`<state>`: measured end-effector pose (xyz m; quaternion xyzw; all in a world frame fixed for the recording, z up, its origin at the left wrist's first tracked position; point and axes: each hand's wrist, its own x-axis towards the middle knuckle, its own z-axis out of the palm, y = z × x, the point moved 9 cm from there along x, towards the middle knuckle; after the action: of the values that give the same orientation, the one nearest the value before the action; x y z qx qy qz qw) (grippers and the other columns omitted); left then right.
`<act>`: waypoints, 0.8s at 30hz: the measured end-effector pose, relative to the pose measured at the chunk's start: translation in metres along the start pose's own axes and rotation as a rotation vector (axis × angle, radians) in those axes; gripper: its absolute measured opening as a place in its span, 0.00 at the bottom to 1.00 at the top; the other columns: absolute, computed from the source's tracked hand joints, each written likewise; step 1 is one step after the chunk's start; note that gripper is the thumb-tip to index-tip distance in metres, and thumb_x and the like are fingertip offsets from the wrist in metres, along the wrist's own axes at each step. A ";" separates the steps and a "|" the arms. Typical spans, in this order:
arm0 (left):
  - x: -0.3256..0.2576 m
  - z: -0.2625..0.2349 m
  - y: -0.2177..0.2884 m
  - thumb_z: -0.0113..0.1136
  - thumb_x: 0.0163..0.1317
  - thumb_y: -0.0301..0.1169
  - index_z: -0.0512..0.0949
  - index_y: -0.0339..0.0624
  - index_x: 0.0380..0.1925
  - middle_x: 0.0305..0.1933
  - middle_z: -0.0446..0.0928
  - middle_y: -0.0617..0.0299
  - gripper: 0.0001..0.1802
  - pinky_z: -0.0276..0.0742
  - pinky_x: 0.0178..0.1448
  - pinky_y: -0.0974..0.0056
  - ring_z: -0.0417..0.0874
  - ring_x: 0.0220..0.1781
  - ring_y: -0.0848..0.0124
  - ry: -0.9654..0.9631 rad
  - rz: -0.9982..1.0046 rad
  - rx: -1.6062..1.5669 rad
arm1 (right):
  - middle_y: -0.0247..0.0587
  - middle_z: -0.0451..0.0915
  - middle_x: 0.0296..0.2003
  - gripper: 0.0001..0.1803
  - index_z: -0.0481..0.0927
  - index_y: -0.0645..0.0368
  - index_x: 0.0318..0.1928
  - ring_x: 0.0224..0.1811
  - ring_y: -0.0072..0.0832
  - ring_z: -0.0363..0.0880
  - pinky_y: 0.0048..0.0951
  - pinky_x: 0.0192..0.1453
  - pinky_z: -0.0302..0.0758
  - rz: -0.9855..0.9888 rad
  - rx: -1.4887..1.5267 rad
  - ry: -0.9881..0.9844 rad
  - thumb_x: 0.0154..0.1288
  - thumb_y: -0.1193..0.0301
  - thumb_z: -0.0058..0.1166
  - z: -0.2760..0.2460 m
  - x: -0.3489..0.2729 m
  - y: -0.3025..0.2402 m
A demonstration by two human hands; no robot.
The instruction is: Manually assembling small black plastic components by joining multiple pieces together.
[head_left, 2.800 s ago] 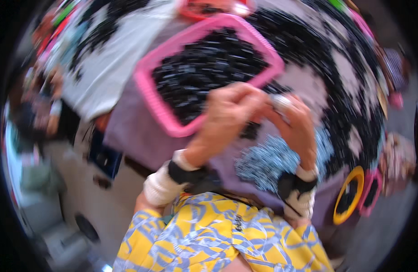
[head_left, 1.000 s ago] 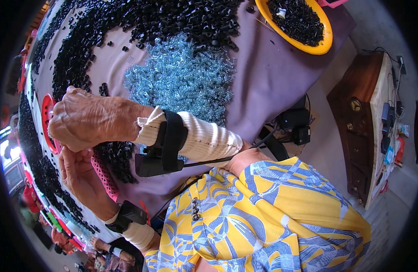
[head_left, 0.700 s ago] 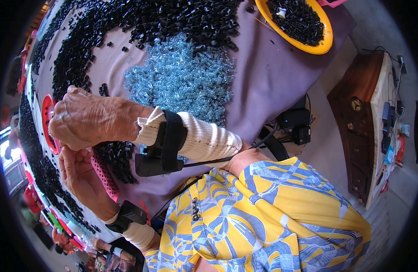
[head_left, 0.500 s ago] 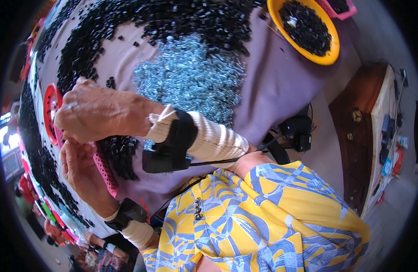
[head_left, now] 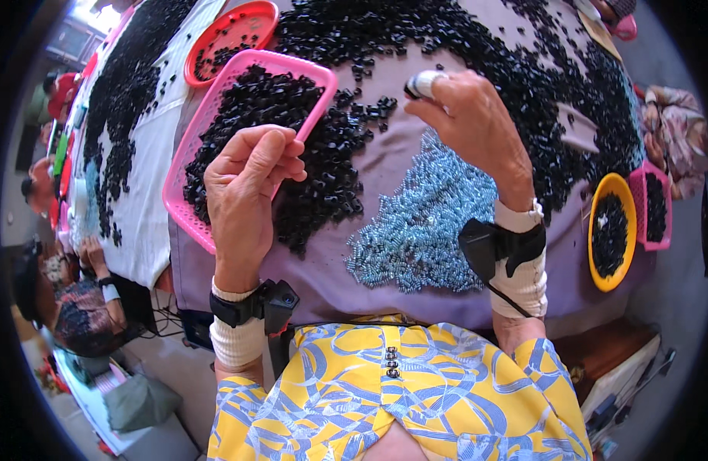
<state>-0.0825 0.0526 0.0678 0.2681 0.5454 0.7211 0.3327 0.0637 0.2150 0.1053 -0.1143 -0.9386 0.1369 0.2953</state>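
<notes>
My left hand (head_left: 250,180) is raised over the near right rim of a pink plastic basket (head_left: 175,180). Its thumb is pressed against the curled fingers; whatever may lie between them is hidden. My right hand (head_left: 480,123) is above the far end of a pile of small shiny bluish coil springs (head_left: 423,223), fingers bent inward. A white wrap (head_left: 427,83) shows around a right fingertip, with a dark spot at its end. I cannot make out what this hand pinches. Small black plastic pieces (head_left: 261,100) fill the basket and lie heaped beside it.
More black pieces (head_left: 438,27) spread across the cloth-covered table (head_left: 308,288). A red tray (head_left: 238,34) stands beyond the basket. At right are a yellow bowl (head_left: 633,230) and another pink basket (head_left: 665,240). Other people sit at left (head_left: 81,307) and far right (head_left: 673,138).
My view has swung left and my hands have separated. Earlier they met at the left; now the left hand is by the basket and the right beyond the springs.
</notes>
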 end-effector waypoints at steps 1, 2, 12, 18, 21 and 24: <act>0.002 -0.004 -0.003 0.53 0.67 0.30 0.78 0.34 0.39 0.33 0.81 0.57 0.09 0.79 0.37 0.68 0.82 0.31 0.72 -0.005 -0.009 0.010 | 0.51 0.74 0.20 0.11 0.75 0.63 0.24 0.25 0.45 0.78 0.38 0.29 0.72 -0.017 -0.005 -0.008 0.58 0.69 0.56 0.007 -0.002 0.002; 0.002 -0.009 -0.004 0.53 0.67 0.30 0.78 0.34 0.39 0.33 0.81 0.58 0.09 0.79 0.37 0.68 0.82 0.31 0.73 0.014 -0.014 0.020 | 0.51 0.74 0.20 0.10 0.75 0.63 0.25 0.24 0.45 0.77 0.38 0.29 0.72 0.050 0.060 -0.057 0.58 0.69 0.57 0.019 -0.004 0.011; -0.005 -0.026 -0.017 0.55 0.66 0.30 0.78 0.35 0.39 0.33 0.80 0.59 0.10 0.79 0.37 0.70 0.81 0.31 0.75 0.062 -0.044 -0.027 | 0.52 0.77 0.27 0.07 0.77 0.64 0.29 0.31 0.49 0.77 0.42 0.34 0.73 0.142 0.084 -0.262 0.53 0.73 0.56 0.085 -0.025 0.042; -0.003 -0.024 -0.026 0.58 0.64 0.32 0.80 0.36 0.36 0.30 0.80 0.63 0.09 0.76 0.35 0.74 0.78 0.28 0.80 0.055 -0.068 -0.068 | 0.50 0.77 0.29 0.06 0.78 0.64 0.31 0.32 0.48 0.78 0.42 0.36 0.75 0.145 0.055 -0.224 0.53 0.73 0.56 0.100 -0.016 0.061; -0.002 -0.023 -0.031 0.58 0.64 0.32 0.81 0.36 0.36 0.30 0.80 0.63 0.09 0.76 0.34 0.74 0.77 0.27 0.81 0.048 -0.085 -0.076 | 0.48 0.78 0.31 0.06 0.78 0.63 0.32 0.34 0.46 0.78 0.42 0.37 0.75 0.125 -0.006 -0.283 0.53 0.73 0.57 0.111 -0.014 0.060; -0.001 -0.022 -0.033 0.57 0.65 0.32 0.79 0.37 0.37 0.32 0.80 0.61 0.09 0.79 0.38 0.72 0.80 0.30 0.77 0.030 -0.112 -0.029 | 0.46 0.78 0.32 0.07 0.78 0.61 0.33 0.36 0.44 0.78 0.41 0.40 0.73 0.076 -0.113 -0.324 0.52 0.73 0.57 0.124 -0.014 0.059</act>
<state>-0.0922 0.0445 0.0306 0.2215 0.5540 0.7131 0.3681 0.0105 0.2422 -0.0189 -0.1424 -0.9752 0.1115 0.1279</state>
